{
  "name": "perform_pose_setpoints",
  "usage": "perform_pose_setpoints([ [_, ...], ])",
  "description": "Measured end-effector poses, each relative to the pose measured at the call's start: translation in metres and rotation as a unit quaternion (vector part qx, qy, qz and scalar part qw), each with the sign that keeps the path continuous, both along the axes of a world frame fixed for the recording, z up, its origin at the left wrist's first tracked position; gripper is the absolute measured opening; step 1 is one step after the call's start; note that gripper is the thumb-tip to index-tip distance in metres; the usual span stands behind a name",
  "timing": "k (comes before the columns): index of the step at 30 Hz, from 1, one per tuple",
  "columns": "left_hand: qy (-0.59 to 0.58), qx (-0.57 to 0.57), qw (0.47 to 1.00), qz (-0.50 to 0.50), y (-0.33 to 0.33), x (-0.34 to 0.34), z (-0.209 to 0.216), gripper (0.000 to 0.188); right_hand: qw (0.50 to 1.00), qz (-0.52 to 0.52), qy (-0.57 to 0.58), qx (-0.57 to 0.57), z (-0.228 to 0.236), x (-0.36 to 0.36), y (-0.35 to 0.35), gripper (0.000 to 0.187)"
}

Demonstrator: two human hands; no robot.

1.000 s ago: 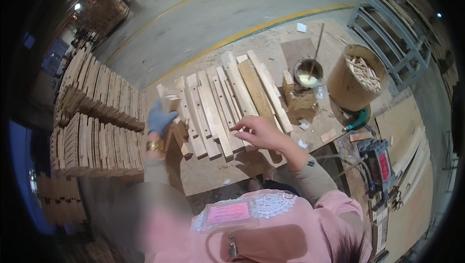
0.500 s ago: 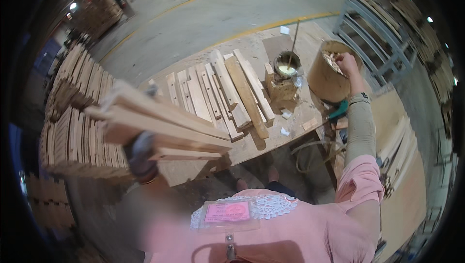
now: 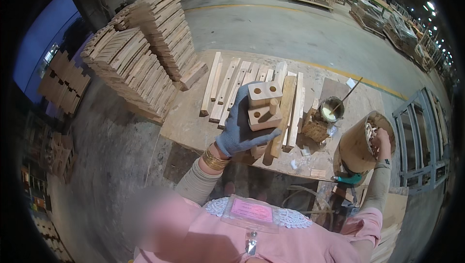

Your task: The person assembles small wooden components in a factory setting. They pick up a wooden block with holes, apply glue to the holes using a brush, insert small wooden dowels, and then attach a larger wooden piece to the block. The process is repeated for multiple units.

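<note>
My left hand [image 3: 240, 130], in a grey-blue glove, grips two wooden bars [image 3: 264, 99] side by side over the table, their drilled ends turned up toward me. Two holes show in the far bar's end. In the near one, a wooden dowel [image 3: 274, 106] sticks up beside an open hole. On the right, my bare right hand [image 3: 380, 142] reaches into a round tan bucket [image 3: 359, 148] holding several short dowels [image 3: 372, 131]. Its fingertips are hidden down among them, so their grip does not show.
Several wooden bars [image 3: 236, 86] lie on the table [image 3: 186, 130], some with holes. Left of them rise tall stacks of wooden parts [image 3: 133, 64]. A glue pot [image 3: 332, 109] with a stick in it stands near a wooden block [image 3: 316, 126]. A green-handled tool [image 3: 349, 179] lies by the bucket.
My left hand has brought the bars from the left to the middle and turned their drilled ends up. The view has swung left. My right hand stays at the bucket.
</note>
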State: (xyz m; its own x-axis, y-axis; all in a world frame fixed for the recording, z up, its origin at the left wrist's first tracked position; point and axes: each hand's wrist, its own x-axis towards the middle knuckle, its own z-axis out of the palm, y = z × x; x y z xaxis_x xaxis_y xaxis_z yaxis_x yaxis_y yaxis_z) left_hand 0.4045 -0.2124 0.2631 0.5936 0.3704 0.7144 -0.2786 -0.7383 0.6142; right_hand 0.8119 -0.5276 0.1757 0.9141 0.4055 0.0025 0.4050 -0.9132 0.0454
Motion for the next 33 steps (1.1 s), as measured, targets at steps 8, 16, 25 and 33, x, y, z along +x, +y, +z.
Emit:
perform_pose_setpoints([
  [8,-0.006,-0.115,0.991,-0.072,-0.002,0.004,-0.006,0.084,0.716,0.231,0.188,0.632,0.142,-0.127,0.082,0.019],
  [16,-0.013,0.027,0.996,-0.084,0.002,0.008,-0.008,0.081,0.664,0.441,0.255,0.547,0.188,-0.266,0.203,0.017],
  [25,-0.015,-0.158,0.964,-0.215,0.008,-0.003,0.001,0.064,0.715,0.492,0.141,0.476,0.201,-0.283,0.219,0.013],
  [33,0.018,-0.245,0.927,-0.284,0.006,0.003,0.005,0.057,0.718,0.580,-0.038,0.383,0.206,-0.284,0.208,0.016],
])
